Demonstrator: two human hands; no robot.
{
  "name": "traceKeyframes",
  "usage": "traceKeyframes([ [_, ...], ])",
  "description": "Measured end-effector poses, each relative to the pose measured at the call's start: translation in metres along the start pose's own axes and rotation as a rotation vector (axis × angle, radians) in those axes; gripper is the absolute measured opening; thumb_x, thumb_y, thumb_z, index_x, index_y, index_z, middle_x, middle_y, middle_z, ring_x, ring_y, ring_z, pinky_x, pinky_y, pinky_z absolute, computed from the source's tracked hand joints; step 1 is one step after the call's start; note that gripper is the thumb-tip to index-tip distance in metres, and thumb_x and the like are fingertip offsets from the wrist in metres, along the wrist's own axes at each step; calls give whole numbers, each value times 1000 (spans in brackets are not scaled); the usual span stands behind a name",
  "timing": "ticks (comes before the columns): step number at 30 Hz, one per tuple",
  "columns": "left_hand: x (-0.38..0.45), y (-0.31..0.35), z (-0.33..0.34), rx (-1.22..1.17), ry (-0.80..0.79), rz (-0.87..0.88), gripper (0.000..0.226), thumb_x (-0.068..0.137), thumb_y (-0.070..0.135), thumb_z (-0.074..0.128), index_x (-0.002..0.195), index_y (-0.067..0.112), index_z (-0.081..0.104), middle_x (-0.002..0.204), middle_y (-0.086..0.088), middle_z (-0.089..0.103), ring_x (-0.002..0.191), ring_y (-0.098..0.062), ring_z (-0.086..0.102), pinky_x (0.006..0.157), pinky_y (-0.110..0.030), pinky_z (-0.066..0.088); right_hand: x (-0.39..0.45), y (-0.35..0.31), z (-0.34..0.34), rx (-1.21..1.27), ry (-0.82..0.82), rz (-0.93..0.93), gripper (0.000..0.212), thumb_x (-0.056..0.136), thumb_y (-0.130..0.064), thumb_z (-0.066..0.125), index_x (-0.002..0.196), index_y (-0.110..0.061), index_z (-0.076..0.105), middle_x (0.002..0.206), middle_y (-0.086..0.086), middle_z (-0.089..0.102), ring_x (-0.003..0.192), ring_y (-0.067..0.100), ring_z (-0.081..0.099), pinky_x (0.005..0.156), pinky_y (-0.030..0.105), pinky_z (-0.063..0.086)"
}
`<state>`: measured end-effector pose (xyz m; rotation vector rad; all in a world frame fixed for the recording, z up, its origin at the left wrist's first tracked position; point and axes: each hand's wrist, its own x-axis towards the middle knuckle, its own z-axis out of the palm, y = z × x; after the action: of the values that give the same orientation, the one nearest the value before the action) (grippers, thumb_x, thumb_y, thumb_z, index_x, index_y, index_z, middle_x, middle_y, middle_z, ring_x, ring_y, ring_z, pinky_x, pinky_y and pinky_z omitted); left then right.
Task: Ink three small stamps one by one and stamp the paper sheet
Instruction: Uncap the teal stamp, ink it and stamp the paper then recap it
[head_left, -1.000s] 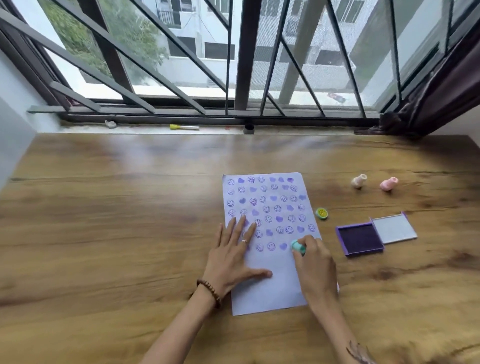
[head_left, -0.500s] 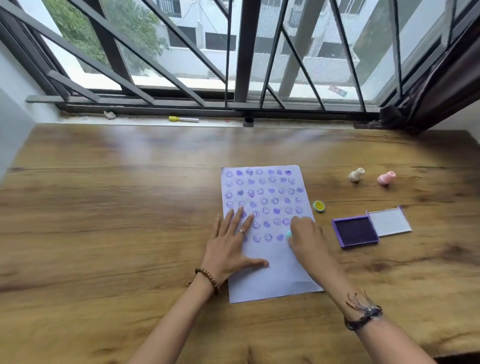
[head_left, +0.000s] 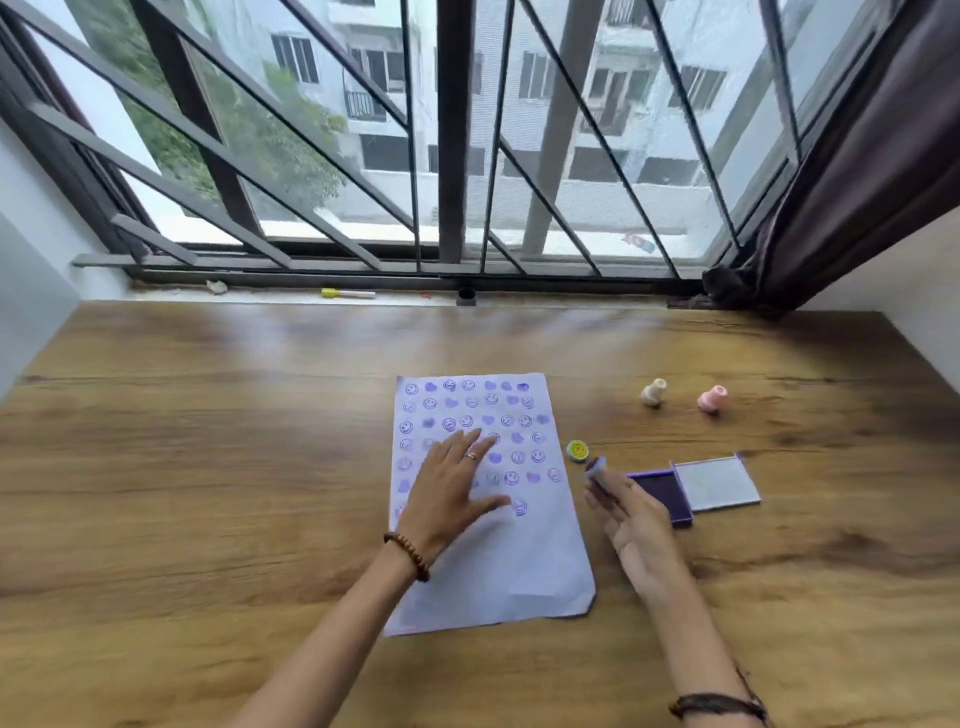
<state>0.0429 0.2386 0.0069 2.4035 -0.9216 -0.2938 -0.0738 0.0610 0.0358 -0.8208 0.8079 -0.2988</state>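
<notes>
A white paper sheet (head_left: 535, 561) lies on the wooden table, its upper half covered with purple smiley and heart prints. My left hand (head_left: 452, 493) rests flat on it, fingers spread. My right hand (head_left: 631, 525) is raised just right of the sheet and pinches a small teal stamp (head_left: 597, 470), its inked purple face turned up. The open purple ink pad (head_left: 662, 493) sits directly right of that hand, its lid (head_left: 717, 483) folded out beside it. A cream stamp (head_left: 652, 392) and a pink stamp (head_left: 710, 399) lie further back.
A small yellow-green cap (head_left: 577, 450) sits between the sheet and the ink pad. A yellow marker (head_left: 347, 293) and a small black object (head_left: 466, 296) lie on the window sill behind the table. A dark curtain (head_left: 857, 156) hangs at the right.
My right hand has lifted the teal stamp off the paper and moved right, toward the ink pad. A fresh print shows on the sheet. The left hand stays flat on the paper.
</notes>
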Motion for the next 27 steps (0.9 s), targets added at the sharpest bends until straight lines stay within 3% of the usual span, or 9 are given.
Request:
traceKeyframes([
  [3, 32, 38, 11, -74, -36, 62, 52, 85, 31, 60, 132, 18, 43, 138, -5, 48, 128, -21, 39, 101, -25, 30, 7, -19, -11, 136, 11, 15, 10, 87, -2, 54, 83, -3, 63, 60, 0, 72, 58, 8, 68, 56, 16, 57],
  [8, 78, 79, 28, -8, -164, 103, 40, 89, 17, 54, 129, 12, 47, 122, -14, 54, 114, -28, 47, 95, -36, 39, 23, -35, -30, 202, 6, 38, 7, 85, 0, 55, 85, 1, 62, 68, 7, 70, 62, 12, 70, 58, 20, 59],
  [13, 96, 86, 35, 10, -144, 117, 21, 87, 12, 54, 104, 4, 63, 107, -19, 62, 97, -33, 58, 84, -39, 46, 42, -40, -44, 153, -22, 22, 8, 82, 1, 59, 88, 0, 63, 71, 7, 71, 65, 12, 70, 60, 19, 59],
  [15, 94, 87, 36, -182, -68, 48, 18, 82, 12, 61, 98, 4, 66, 100, -17, 66, 88, -27, 62, 78, -31, 48, 46, -39, -45, 53, -45, -30, 12, 81, 1, 61, 92, -3, 63, 75, 4, 71, 68, 10, 68, 61, 17, 57],
  [18, 87, 94, 38, -675, -24, -179, 15, 82, 12, 65, 95, 7, 69, 83, -8, 70, 68, -4, 65, 64, -11, 50, 47, -41, -42, -278, -55, -198, 18, 77, -2, 68, 93, -10, 68, 81, -1, 74, 75, 7, 68, 65, 14, 55],
  [21, 81, 97, 40, -1116, -99, -355, 17, 86, 9, 59, 101, 4, 66, 70, 2, 72, 65, -3, 68, 63, -13, 54, 45, -46, -36, -612, -86, -426, 21, 73, -5, 72, 88, -21, 70, 83, -7, 75, 80, 2, 68, 71, 13, 53],
  [24, 77, 100, 36, -1227, -121, -361, 13, 87, 8, 56, 93, 11, 67, 63, 5, 74, 66, -6, 69, 65, -14, 56, 42, -52, -30, -795, -108, -550, 23, 72, -4, 73, 85, -23, 69, 83, -9, 73, 79, 1, 67, 71, 13, 51],
  [27, 74, 101, 30, -1236, -111, -327, 15, 86, 9, 58, 96, 10, 69, 73, 4, 74, 71, -7, 69, 69, -15, 56, 39, -58, -26, -919, -132, -615, 23, 73, -3, 72, 87, -21, 69, 87, -5, 72, 77, 2, 66, 72, 17, 51],
])
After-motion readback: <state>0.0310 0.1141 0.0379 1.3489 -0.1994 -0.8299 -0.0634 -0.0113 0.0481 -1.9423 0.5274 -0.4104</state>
